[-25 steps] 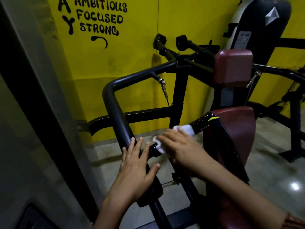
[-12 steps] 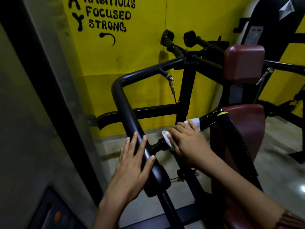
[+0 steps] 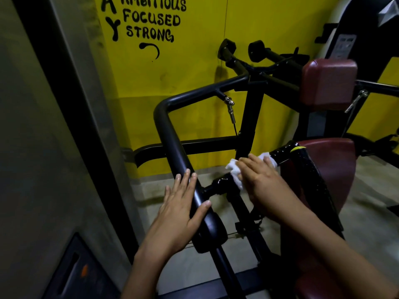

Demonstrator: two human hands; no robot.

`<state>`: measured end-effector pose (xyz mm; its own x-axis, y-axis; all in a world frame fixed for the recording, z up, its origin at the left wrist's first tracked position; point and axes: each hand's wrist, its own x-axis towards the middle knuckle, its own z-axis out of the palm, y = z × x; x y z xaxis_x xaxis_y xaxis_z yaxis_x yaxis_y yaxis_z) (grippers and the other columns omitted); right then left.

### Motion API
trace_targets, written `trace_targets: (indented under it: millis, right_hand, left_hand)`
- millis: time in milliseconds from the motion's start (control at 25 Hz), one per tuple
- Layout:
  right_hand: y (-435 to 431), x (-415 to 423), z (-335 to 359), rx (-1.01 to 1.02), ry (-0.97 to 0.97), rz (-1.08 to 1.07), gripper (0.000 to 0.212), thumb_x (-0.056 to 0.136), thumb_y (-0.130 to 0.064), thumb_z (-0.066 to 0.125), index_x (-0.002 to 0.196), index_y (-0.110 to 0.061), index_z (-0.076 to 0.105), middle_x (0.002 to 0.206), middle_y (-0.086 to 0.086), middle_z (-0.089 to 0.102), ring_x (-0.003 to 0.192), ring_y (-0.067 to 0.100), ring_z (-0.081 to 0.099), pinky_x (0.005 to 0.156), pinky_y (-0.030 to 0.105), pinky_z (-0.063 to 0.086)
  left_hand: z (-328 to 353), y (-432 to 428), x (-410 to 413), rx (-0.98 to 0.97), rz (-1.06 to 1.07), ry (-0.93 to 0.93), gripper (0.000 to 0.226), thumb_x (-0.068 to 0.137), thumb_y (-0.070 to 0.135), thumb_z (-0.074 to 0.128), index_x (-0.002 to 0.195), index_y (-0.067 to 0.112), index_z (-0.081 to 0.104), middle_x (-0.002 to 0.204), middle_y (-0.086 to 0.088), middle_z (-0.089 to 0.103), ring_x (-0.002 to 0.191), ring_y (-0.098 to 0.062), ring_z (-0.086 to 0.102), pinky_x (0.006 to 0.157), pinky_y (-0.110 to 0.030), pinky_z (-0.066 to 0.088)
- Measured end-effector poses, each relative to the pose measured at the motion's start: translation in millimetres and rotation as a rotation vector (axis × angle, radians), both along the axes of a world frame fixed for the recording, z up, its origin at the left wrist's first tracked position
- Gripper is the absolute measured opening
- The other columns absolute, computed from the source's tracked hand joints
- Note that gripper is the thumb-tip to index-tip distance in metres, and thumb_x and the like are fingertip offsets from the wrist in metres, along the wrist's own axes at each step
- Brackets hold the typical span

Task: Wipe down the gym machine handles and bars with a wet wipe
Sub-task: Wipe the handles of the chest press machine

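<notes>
A thick black bent bar (image 3: 170, 134) of the gym machine runs from the upper middle down to a padded end near the centre. My left hand (image 3: 179, 210) rests flat on its lower part, fingers straight and spread. A short glossy black handle (image 3: 282, 152) crosses from that bar to the right. My right hand (image 3: 261, 182) wraps a white wet wipe (image 3: 234, 169) around this handle, fingers curled over it. The wipe shows at both sides of the hand; the part beneath is hidden.
A maroon seat pad (image 3: 336, 169) and a maroon back pad (image 3: 328, 83) stand right of the handle. A yellow wall (image 3: 194, 67) with black lettering is behind. A grey pillar (image 3: 43, 147) fills the left. More black handles (image 3: 226, 48) sit further back.
The view has shifted slightly, so the machine sits further right in frame. My right hand with the wipe has slid a little along the short handle. My left hand stays on the bent bar.
</notes>
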<state>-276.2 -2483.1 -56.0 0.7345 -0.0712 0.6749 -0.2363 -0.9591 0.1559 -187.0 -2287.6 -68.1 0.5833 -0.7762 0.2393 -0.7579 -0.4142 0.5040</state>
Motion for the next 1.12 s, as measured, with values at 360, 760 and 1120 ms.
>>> trace_targets:
  millis: [360, 760, 1120]
  right_hand:
    - [-17.7, -5.6, 8.8, 0.055, 0.025, -0.231, 0.042, 0.061, -0.006, 0.047, 0.097, 0.000, 0.067, 0.103, 0.017, 0.068, 0.100, 0.034, 0.065, 0.080, 0.053, 0.050]
    - [-4.4, 6.2, 12.5, 0.338, 0.064, -0.467, 0.043, 0.066, -0.012, 0.047, 0.103, 0.004, 0.063, 0.112, 0.024, 0.061, 0.118, 0.041, 0.051, 0.099, 0.041, 0.041]
    - [7.1, 2.6, 16.1, 0.345, 0.171, -0.416, 0.060, 0.087, -0.032, 0.016, 0.120, 0.001, 0.055, 0.130, 0.022, 0.051, 0.132, 0.038, 0.038, 0.109, 0.040, 0.027]
  left_hand:
    - [17.2, -59.4, 5.7, 0.038, -0.172, -0.190, 0.069, 0.095, 0.053, 0.030, 0.130, 0.032, -0.026, 0.143, 0.016, -0.021, 0.130, 0.001, -0.021, 0.103, -0.018, -0.020]
    - [1.5, -75.7, 13.5, 0.040, -0.172, -0.377, 0.066, 0.098, 0.051, 0.012, 0.122, 0.011, 0.058, 0.116, -0.002, 0.067, 0.111, -0.021, 0.060, 0.100, -0.034, 0.024]
    - [2.8, -73.6, 12.3, -0.028, -0.165, -0.351, 0.056, 0.093, 0.050, 0.029, 0.119, 0.014, 0.061, 0.114, -0.001, 0.068, 0.112, -0.023, 0.060, 0.104, -0.029, 0.015]
